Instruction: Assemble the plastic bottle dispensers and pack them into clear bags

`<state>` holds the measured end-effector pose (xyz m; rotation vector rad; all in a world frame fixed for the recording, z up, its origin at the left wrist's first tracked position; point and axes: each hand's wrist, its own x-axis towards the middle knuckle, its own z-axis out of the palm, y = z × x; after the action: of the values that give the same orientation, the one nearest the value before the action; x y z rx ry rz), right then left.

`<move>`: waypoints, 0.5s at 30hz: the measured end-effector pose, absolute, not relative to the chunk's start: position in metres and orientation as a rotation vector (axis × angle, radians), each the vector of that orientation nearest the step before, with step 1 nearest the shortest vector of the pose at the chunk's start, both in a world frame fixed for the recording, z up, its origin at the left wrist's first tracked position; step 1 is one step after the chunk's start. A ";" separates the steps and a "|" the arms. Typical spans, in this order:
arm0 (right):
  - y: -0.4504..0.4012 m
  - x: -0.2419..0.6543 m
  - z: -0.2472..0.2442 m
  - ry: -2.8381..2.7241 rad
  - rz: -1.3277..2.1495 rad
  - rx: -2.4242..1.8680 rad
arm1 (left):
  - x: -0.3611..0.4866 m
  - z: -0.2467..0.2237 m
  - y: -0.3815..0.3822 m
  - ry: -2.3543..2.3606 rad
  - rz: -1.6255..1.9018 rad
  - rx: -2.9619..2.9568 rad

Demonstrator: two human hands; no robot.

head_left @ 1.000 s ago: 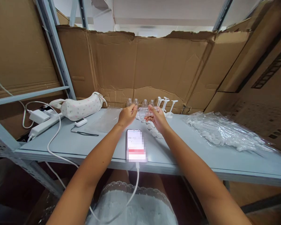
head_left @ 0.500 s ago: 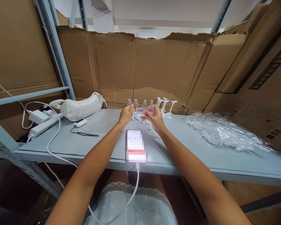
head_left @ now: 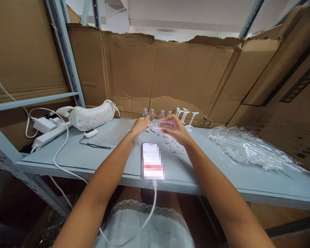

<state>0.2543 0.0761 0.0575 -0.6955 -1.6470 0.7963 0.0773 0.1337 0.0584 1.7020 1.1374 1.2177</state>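
Observation:
A clear ribbed plastic bottle (head_left: 163, 124) lies sideways between my two hands above the grey shelf. My right hand (head_left: 177, 128) is wrapped round its right end. At the other end, the closed fingers of my left hand (head_left: 141, 124) pinch its neck; whether a small part is between them is too small to tell. Several clear bottles (head_left: 152, 113) stand upright just behind my hands. White pump-like pieces (head_left: 185, 115) stand behind my right hand. Several flat white discs (head_left: 175, 146) lie on the shelf below the bottle, left of my right forearm.
A phone (head_left: 153, 161) with a white cable lies at the front edge of the shelf (head_left: 124, 172). To the left are a white pouch (head_left: 93, 115), a small white device (head_left: 90, 133) and a power strip (head_left: 49, 135). A plastic bag of white parts (head_left: 250, 148) lies right.
The view has shifted slightly. The fingers of my right hand have moved on the bottle, and more of its side shows now. My left hand stays at its left end.

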 end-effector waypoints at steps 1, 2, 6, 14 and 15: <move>0.076 0.256 0.058 -1.654 0.809 -0.701 | 0.077 0.057 0.134 1.161 1.242 1.772; 0.077 0.257 0.058 -1.659 0.816 -0.707 | 0.077 0.056 0.135 1.177 1.257 1.829; 0.076 0.261 0.060 -1.714 0.820 -0.732 | 0.077 0.052 0.136 1.191 1.254 1.919; 0.079 0.256 0.057 -1.657 0.751 -0.753 | 0.081 0.049 0.142 1.086 1.403 1.729; 0.080 0.255 0.056 -1.641 0.742 -0.761 | 0.081 0.050 0.141 1.059 1.405 1.687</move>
<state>0.2548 0.0798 0.0559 -0.7614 -1.6407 0.7415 0.0806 0.1415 0.0498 1.6869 1.0587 1.4051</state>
